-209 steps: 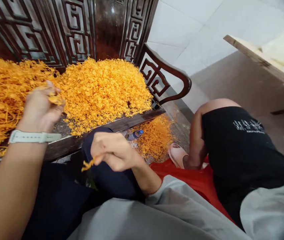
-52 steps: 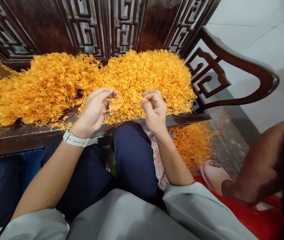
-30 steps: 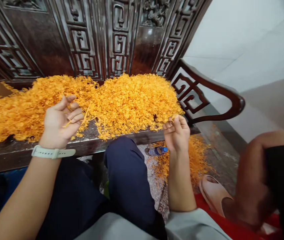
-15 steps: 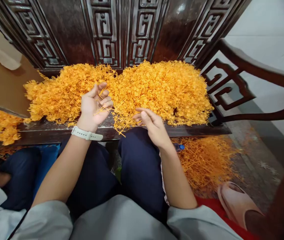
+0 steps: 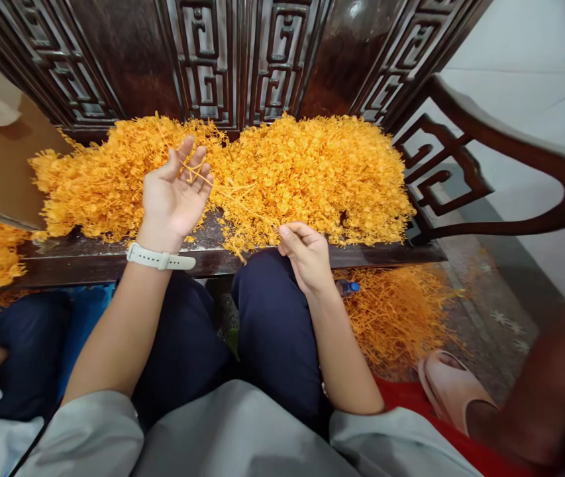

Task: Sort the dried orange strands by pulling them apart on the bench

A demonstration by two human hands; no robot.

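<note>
My left hand (image 5: 175, 192), with a pale watch band (image 5: 160, 257) at the wrist, is raised palm up with its fingers apart. A thin orange branched plastic stem (image 5: 193, 171) lies across those fingers. Behind it is the left heap of orange plastic flower sprigs (image 5: 108, 179). My right hand (image 5: 307, 255) is above my right knee, thumb and fingertips pinched together, at the front of the right heap of orange sprigs (image 5: 322, 172). What sits in that pinch, if anything, is too fine to make out against the orange behind.
Both heaps rest on a dark wooden bench (image 5: 203, 262) with a carved back (image 5: 207, 59) and armrest (image 5: 505, 146). A cardboard box (image 5: 8, 165) stands left. Below are loose orange stems (image 5: 401, 318) and a blue-capped bottle (image 5: 349, 287). Other people sit close on both sides.
My left hand has moved up and left, its fingers straighter, the stem now across them. My right hand has gone from loosely curled to a pinch. The view has shifted slightly.
</note>
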